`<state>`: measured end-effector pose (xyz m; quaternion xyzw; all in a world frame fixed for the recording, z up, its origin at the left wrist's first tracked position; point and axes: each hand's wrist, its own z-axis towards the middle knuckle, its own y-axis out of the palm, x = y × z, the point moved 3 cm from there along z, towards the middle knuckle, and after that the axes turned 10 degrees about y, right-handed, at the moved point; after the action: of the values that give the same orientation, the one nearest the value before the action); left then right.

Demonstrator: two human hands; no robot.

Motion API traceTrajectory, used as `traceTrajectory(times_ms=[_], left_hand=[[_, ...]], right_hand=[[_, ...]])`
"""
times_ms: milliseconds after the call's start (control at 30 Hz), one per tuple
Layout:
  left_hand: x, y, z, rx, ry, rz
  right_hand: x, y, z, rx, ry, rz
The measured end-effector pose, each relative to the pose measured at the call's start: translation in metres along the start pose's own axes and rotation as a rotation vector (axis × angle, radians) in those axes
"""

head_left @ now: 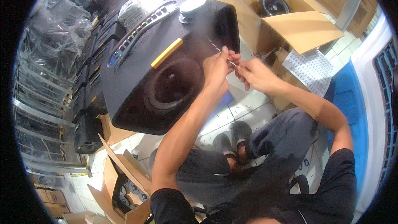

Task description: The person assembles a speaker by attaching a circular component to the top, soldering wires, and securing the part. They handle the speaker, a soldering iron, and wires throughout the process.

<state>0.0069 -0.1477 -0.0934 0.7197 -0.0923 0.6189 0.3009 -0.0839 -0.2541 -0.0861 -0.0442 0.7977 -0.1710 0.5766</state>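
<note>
A large black speaker cabinet (pixel 166 54) lies tilted in front of me, with a round woofer opening, a yellow bar and a strip of coloured controls on top. My left hand (pixel 215 68) and my right hand (pixel 255 72) meet beside its right edge. Both pinch a thin pale strip (pixel 219 50) that runs from my fingers up toward the cabinet's top. The fingers of both hands are closed on it. My knees and grey shoes (pixel 232 141) show below on the tiled floor.
An open cardboard box (pixel 290 25) holding a round black speaker driver (pixel 273 3) stands at the upper right. More black cabinets (pixel 89 83) are stacked at left, beside plastic-wrapped goods. Open cartons (pixel 120 182) lie lower left; a blue bin (pixel 352 99) at right.
</note>
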Motion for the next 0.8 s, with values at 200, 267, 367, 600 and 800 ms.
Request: traceTrajectory(times_ms=[200,267,367,600,800], left_hand=[[0.007,0.006,0.004,0.064,0.056,-0.113],[0.016,-0.005,0.011,0.210,0.112,-0.211],[0.012,0.001,0.011,0.034,0.066,-0.164],[0.012,-0.005,0.004,-0.114,-0.033,-0.110],[0.027,-0.013,0.000,-0.206,-0.063,-0.039]], right_hand=[[-0.010,-0.013,-0.032,0.014,-0.100,-0.028],[-0.001,-0.014,-0.051,-0.029,-0.105,-0.070],[0.016,-0.032,-0.050,0.101,-0.086,-0.215],[0.019,-0.047,-0.006,0.240,-0.139,-0.407],[-0.009,-0.013,0.005,-0.192,0.066,0.370]])
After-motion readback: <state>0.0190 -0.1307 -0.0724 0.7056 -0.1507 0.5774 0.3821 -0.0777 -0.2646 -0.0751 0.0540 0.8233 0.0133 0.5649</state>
